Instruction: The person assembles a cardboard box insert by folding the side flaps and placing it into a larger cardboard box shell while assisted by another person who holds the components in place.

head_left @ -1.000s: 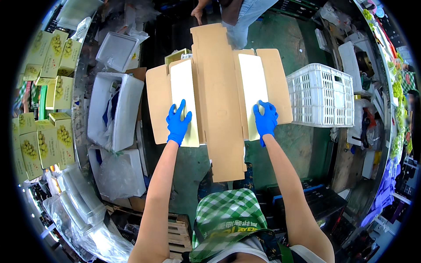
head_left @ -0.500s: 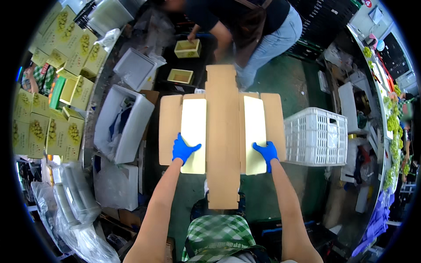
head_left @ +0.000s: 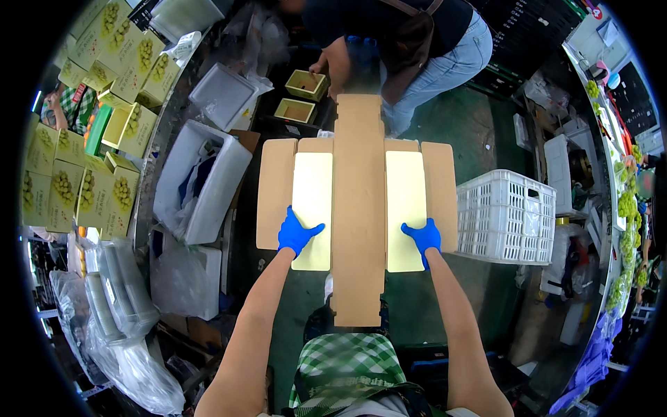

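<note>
Across the middle, in front of my body, I hold a flat cardboard box blank (head_left: 358,208) with a long brown centre strip, pale yellow flaps on both sides and brown outer flaps. My left hand (head_left: 299,233), in a blue glove, grips its left yellow flap (head_left: 312,187), thumb on top and the other fingers partly hidden. On the opposite side my right hand (head_left: 423,241), also gloved in blue, grips the right yellow flap (head_left: 405,187) the same way. The blank's near end reaches close to my green checked apron (head_left: 351,361).
A co-worker (head_left: 445,62) bends at the far side, a hand on a small yellow box (head_left: 306,84); another yellow box (head_left: 294,111) stands nearby. A white plastic crate (head_left: 507,222) is at right, a white foam box (head_left: 174,208) at left. Printed fruit cartons (head_left: 62,187) are stacked far left.
The whole view has shifted slightly; my hands keep the same grip on the blank. The co-worker's hand and the small yellow box it touches have turned a little.
</note>
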Motion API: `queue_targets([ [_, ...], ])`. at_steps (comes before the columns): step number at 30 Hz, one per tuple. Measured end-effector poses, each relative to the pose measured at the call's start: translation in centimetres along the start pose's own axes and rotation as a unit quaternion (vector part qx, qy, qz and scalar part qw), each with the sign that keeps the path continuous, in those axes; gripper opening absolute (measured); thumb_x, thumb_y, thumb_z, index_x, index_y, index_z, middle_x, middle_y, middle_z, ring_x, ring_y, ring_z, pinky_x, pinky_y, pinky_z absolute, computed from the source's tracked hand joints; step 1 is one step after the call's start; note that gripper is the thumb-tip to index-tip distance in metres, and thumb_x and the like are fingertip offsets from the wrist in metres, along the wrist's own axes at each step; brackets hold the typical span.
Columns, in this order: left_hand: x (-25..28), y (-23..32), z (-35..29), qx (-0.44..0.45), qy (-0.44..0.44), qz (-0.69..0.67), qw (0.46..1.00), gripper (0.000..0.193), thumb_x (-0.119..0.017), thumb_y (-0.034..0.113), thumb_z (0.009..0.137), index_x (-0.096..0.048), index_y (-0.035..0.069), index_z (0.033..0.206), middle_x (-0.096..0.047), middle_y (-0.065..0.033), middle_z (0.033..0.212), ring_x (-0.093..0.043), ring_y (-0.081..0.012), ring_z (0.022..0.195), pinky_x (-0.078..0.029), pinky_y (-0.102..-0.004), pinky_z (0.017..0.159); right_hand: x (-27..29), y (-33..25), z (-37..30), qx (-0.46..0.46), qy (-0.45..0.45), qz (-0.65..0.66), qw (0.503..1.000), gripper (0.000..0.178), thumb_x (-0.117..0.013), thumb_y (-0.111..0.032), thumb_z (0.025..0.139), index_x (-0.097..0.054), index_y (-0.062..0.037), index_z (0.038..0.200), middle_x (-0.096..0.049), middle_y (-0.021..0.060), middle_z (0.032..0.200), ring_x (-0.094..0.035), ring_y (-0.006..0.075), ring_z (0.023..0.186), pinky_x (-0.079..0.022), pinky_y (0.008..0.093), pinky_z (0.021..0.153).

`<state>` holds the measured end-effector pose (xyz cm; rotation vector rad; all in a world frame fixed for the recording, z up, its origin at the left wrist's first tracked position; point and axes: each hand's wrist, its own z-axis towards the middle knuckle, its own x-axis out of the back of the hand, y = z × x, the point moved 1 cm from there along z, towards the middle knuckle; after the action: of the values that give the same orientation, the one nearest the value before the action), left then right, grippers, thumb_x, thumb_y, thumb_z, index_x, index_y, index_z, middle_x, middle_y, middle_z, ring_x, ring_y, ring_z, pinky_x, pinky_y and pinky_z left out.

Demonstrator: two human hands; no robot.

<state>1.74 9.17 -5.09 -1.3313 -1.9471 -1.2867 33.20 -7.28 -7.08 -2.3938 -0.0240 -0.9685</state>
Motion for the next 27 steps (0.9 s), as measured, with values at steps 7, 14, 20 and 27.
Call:
queue_targets([
  [7, -0.1, 0.5, -0.9, -0.02, 0.044, -0.008, 0.999, 0.114, -0.077, 0.057, 0.061, -0.021, -0.005, 0.139, -0.051, -0.0253, 0.124, -0.053, -0.0362, 0.111, -0.046, -0.0409, 0.089, 0.1, -0.9, 0.3, 0.019, 0.041, -0.086, 0.995, 0.088, -0.074, -0.06, 0.061, -0.047, -0.0006, 0.119, -0.062, 0.0198, 0.108, -0.06, 0.0355, 0.099, -0.05, 0.0433, 0.08],
  [14, -0.1, -0.5, -0.2, -0.13, 0.07, -0.057, 0.987, 0.104, -0.075, 0.047, 0.07, -0.019, -0.005, 0.14, -0.047, -0.028, 0.127, -0.051, -0.039, 0.114, -0.045, -0.0414, 0.092, 0.3, -1.2, -0.3, 0.076, 0.098, -0.079, 0.989, 0.081, -0.072, -0.062, 0.061, -0.051, -0.0031, 0.111, -0.066, 0.0173, 0.094, -0.064, 0.0344, 0.087, -0.05, 0.043, 0.074],
  [20, 0.5, -0.9, 0.0, -0.119, 0.07, -0.049, 0.989, 0.095, -0.077, 0.041, 0.068, -0.025, 0.001, 0.137, -0.053, -0.0241, 0.121, -0.057, -0.0381, 0.105, -0.049, -0.0417, 0.085, 1.2, -2.2, -1.1, 0.075, 0.048, -0.067, 0.994, 0.089, -0.07, -0.065, 0.062, -0.047, -0.0025, 0.121, -0.065, 0.018, 0.102, -0.063, 0.0344, 0.094, -0.05, 0.0423, 0.078],
  [27, -0.1, 1.6, -1.1, -0.095, 0.074, -0.012, 0.993, 0.088, -0.074, 0.03, 0.074, -0.021, 0.003, 0.139, -0.051, -0.0242, 0.122, -0.062, -0.0394, 0.088, -0.051, -0.0441, 0.072, 1.0, -3.3, -1.2, 0.075, 0.029, -0.102, 0.991, 0.099, -0.068, -0.067, 0.063, -0.039, -0.0038, 0.133, -0.063, 0.0195, 0.106, -0.062, 0.0342, 0.097, -0.05, 0.0416, 0.08],
])
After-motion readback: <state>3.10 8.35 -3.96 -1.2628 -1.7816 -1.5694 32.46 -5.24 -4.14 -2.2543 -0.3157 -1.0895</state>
